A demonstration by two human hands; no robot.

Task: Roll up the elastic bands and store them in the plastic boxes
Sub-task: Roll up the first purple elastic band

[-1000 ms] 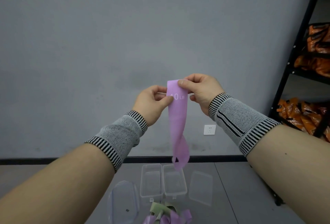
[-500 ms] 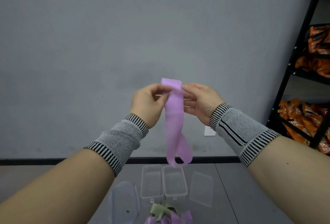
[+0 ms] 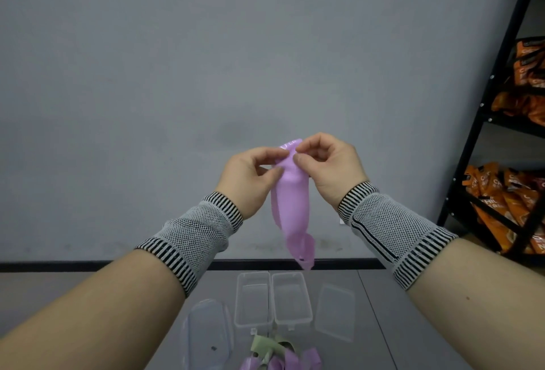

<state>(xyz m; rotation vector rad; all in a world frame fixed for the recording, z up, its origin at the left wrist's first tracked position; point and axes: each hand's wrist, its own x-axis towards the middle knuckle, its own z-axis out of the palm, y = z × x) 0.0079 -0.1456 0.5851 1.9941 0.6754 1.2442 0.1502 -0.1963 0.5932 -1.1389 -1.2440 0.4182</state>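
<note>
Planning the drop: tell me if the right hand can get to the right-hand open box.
Probably yes: the right-hand box lies open and uncovered below the right hand, though its fingers pinch the purple band.

Two open boxes (image 3: 272, 299) side by side on grey table (image 3: 392, 325), tops unobstructed. Lid (image 3: 334, 312) just right of boxes, lid (image 3: 206, 331) just left. Loose bands (image 3: 274, 355) heaped at boxes' near edge. Shelf rack (image 3: 501, 133) well right.
</note>
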